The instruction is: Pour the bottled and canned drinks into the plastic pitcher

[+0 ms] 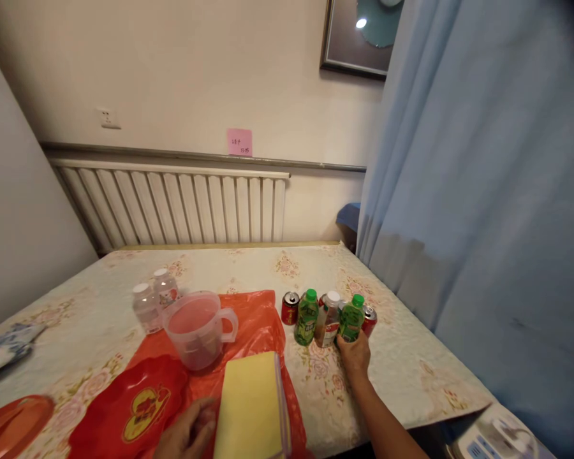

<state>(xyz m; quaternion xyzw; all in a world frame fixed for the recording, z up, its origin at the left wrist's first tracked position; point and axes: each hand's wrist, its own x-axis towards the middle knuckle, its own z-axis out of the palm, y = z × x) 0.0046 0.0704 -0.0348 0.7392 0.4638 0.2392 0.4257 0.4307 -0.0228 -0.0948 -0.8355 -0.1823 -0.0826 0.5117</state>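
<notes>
My right hand (355, 356) is closed around the lower part of a green-capped bottle (351, 320), which stands upright at the right end of a group. Beside it are a white-capped bottle (328, 322) with brownish contents and another green-capped bottle (307, 319). A dark red can (290, 308) stands at the group's left end, and a red can (368, 320) shows behind my right hand. Low in the view, my left hand (191, 428) has loosely curled fingers with nothing visible in them. It lies between a yellow pad-like stack (249, 408) and a red scalloped tray (100, 408).
A clear plastic jug (194, 335) with a handle stands on a red plastic sheet (253, 319). Two clear white-capped bottles (146, 309) are behind it. An orange-red round lid-like item (14, 424) lies lower left. A blue curtain (497, 223) hangs along the right side.
</notes>
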